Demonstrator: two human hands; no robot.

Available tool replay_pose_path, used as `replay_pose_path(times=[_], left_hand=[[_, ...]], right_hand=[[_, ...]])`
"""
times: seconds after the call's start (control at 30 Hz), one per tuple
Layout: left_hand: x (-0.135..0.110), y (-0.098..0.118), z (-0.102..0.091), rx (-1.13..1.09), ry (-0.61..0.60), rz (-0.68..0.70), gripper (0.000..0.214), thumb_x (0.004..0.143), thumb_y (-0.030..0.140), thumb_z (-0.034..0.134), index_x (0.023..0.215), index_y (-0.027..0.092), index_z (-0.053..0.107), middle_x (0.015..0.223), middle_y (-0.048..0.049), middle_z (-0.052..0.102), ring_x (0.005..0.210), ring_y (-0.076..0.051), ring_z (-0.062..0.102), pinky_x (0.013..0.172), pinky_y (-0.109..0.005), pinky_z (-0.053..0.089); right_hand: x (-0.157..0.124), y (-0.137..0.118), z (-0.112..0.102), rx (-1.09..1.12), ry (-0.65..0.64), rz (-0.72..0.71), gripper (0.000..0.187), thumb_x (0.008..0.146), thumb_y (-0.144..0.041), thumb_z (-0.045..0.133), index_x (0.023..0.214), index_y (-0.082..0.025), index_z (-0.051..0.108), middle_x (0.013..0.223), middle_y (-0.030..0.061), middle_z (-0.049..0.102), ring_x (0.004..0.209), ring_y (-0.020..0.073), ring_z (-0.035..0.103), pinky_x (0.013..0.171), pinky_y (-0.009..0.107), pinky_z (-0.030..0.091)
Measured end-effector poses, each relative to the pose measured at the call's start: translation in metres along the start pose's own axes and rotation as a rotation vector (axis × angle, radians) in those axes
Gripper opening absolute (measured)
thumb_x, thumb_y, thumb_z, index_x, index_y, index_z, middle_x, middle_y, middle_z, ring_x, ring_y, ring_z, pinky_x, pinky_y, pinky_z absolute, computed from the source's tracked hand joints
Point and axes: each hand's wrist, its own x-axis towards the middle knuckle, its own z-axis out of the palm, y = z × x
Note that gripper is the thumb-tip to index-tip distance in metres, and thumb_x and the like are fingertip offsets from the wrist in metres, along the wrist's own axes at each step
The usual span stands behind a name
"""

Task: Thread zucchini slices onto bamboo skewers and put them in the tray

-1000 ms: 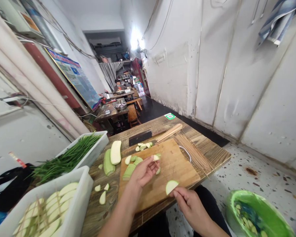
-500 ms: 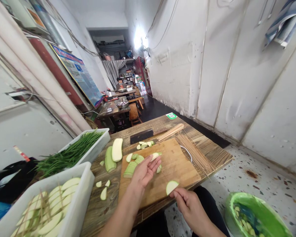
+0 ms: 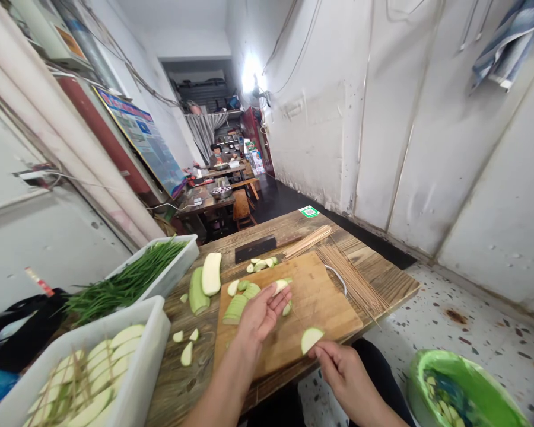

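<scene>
My left hand (image 3: pixel 260 314) lies over the wooden cutting board (image 3: pixel 320 302), its fingers reaching to a pale green squash slice (image 3: pixel 279 286) and touching it. My right hand (image 3: pixel 340 370) is pinched on a thin bamboo skewer (image 3: pixel 297 314) that carries a half-round squash slice (image 3: pixel 310 338); the skewer's tip points toward the left hand. More cut slices (image 3: pixel 237 307) lie stacked on the board's left side. Two squash halves (image 3: pixel 204 280) rest on the wooden table (image 3: pixel 382 270) beside the board.
A white tub of skewered slices (image 3: pixel 89 379) sits at front left, a tub of green chives (image 3: pixel 129 279) behind it. A cleaver (image 3: pixel 254 247) and loose skewers (image 3: pixel 351 276) lie beyond the board. A green bucket (image 3: pixel 463 391) stands on the floor at right. A person sits far back.
The left hand's fingers have stretched out onto the slice at the board's middle. The right hand with its skewered slice has hardly moved. The view has shifted slightly.
</scene>
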Motion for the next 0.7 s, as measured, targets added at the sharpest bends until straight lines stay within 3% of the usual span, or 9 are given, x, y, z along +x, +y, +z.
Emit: replay_pose_path(times=[0.4,0.7], left_hand=[[-0.001,-0.01,-0.003,0.061,-0.085,-0.01,0.01,0.082,0.004,0.052,0.085,0.006,0.061,0.09,-0.0168,0.071,0.083,-0.022,0.069,0.083,-0.037,0.055],[-0.006,-0.018,0.001,0.084,-0.102,-0.014,0.01,0.081,0.004,0.054,0.081,0.008,0.063,0.091,-0.0153,0.07,0.085,-0.023,0.068,0.084,-0.039,0.054]], right_hand=[[0.001,-0.002,-0.003,0.047,-0.02,0.06,0.032,0.091,-0.032,0.039,0.075,-0.016,0.062,0.051,-0.0065,0.033,0.044,0.0104,0.029,0.042,0.02,0.025],[0.002,0.001,0.0,0.121,0.007,0.071,0.031,0.091,-0.031,0.038,0.073,-0.017,0.058,0.049,-0.0083,0.027,0.044,0.0102,0.026,0.041,0.02,0.022]])
